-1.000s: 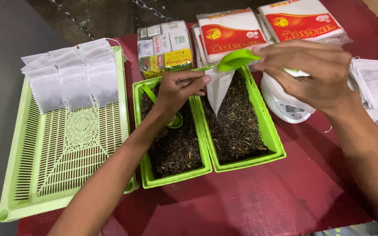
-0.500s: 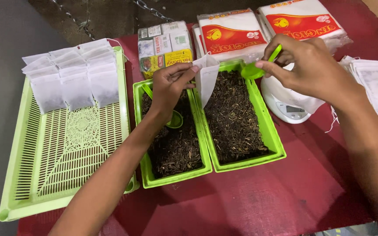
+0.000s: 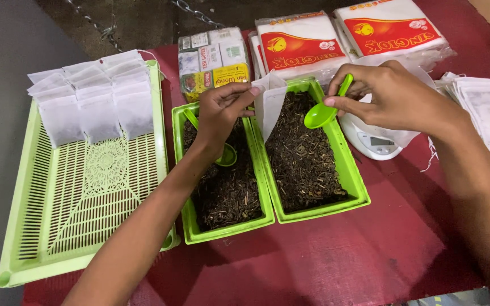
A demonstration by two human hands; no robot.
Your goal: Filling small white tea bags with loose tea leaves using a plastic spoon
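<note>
Green scoop [image 3: 320, 115] hovers inside right bin's [image 3: 351, 175] rim.

A small white filter bag [image 3: 269, 105] hangs point-down over the tea trays, its mouth pinched at the top edge by the left hand [image 3: 222, 113]. It tapers to a tip above the rim between the two trays. At its three o'clock, just apart, a bright green plastic scoop [image 3: 321, 113] tilts bowl-down toward seven o'clock, its handle gripped by the right hand [image 3: 395, 99].
</note>
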